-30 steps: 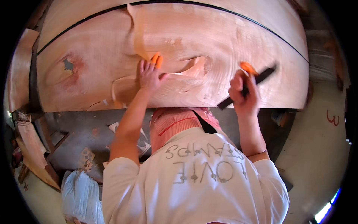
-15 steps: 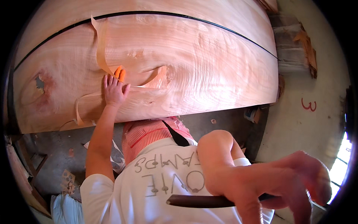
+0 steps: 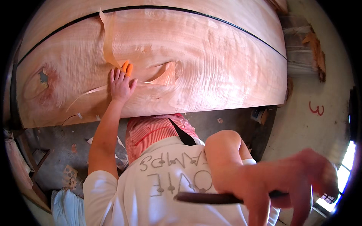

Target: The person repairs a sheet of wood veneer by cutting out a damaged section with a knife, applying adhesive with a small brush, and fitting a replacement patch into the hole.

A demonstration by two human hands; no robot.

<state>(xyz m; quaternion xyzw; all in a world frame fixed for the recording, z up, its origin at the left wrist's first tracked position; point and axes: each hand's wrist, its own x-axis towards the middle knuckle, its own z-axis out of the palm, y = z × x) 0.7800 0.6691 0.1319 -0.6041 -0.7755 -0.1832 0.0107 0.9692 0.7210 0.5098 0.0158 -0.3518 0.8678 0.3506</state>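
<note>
My left hand (image 3: 121, 86) lies on a wide sheet of pale pinkish wood veneer (image 3: 226, 75). Its fingers are stretched out, with orange covers (image 3: 127, 67) on two of them. From beside the fingertips a narrow strip of veneer (image 3: 107, 41) runs away toward the far side. A torn, pointed veneer flap (image 3: 166, 75) lifts just right of the hand, and a thin strip (image 3: 88, 92) curves off to its left. Raised close to the camera, my right hand (image 3: 275, 180) has its fingers bent around a dark brown bar-like thing (image 3: 207, 198), partly hidden behind the hand.
A black band (image 3: 166, 7) crosses the far part of the veneer. At left the sheet has a ragged hole (image 3: 43, 77). Wrapped bundles (image 3: 301, 49) stand at the right by a pale wall (image 3: 298, 124). Scraps (image 3: 69, 175) and a light blue bag (image 3: 68, 207) lie lower left.
The view has shifted slightly, moving the scene up and right. Left of my left hand, the hanging curl of thin strip now looks straighter. Both hands keep nearly the same pose.
</note>
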